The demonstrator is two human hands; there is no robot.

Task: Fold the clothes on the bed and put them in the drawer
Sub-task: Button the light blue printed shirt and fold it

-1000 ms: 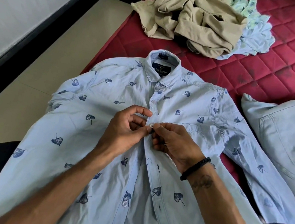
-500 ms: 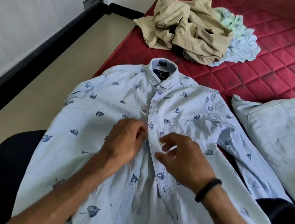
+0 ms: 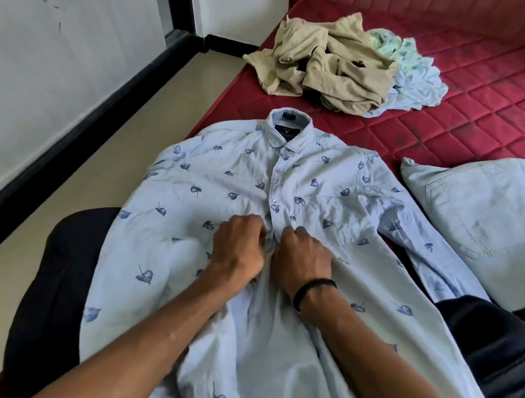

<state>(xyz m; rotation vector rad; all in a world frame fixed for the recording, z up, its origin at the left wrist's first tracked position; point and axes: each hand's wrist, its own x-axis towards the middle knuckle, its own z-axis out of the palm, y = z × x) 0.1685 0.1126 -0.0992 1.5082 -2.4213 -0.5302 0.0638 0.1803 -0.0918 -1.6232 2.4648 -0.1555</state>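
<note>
A light blue shirt (image 3: 322, 188) printed with dark leaves lies face up on the red quilted bed (image 3: 500, 99), collar away from me and its lower part over my lap. My left hand (image 3: 238, 250) and my right hand (image 3: 302, 261) sit side by side on the button placket at mid-chest. Both have curled fingers pinching the placket fabric. The buttons above my hands are fastened. My right wrist wears a black band.
A crumpled pile of beige clothes (image 3: 325, 67) and pale green and blue clothes (image 3: 414, 74) lies further up the bed. A folded pale blue denim garment (image 3: 489, 223) rests to the right. The bed's left edge drops to a beige floor (image 3: 40, 231) beside a white wall.
Both hands have moved down the placket from the button they pinched a second ago to a lower spot. The camera has tilted up, showing more of the bed.
</note>
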